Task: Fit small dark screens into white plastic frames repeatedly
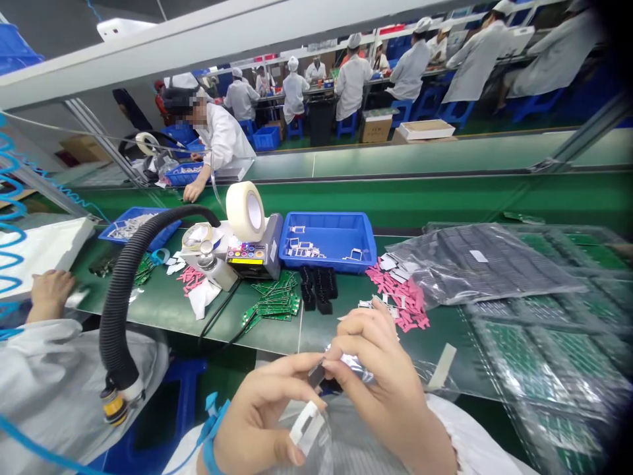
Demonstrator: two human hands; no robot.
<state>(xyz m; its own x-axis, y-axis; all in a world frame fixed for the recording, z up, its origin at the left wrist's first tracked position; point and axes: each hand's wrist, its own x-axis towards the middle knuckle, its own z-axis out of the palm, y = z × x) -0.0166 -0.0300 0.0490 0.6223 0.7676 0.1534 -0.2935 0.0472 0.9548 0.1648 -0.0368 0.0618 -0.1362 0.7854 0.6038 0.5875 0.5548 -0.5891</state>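
My left hand point(264, 415), with a blue wrist strap point(213, 429) on it, is closed on a small white plastic frame point(306, 425) between thumb and finger. Its index finger reaches to a thin dark grey piece point(316, 375). My right hand point(378, 369) pinches at the edge of that dark piece, thumb against fingertips. Behind the fingers there is something shiny and silvery that I cannot make out. Just beyond my right hand lie pink strips point(408, 300) with several white frames. Black parts point(316, 287) and stacked green circuit boards point(277, 297) lie ahead on the bench.
A blue tray point(329, 264) holds white frames. Left of it, a tape roll point(246, 211) sits on a boxy device point(257, 257), beside a metal bottle point(216, 269). A black hose point(121, 297) arches at left near a co-worker's hand point(51, 293). Bagged trays point(479, 260) lie right.
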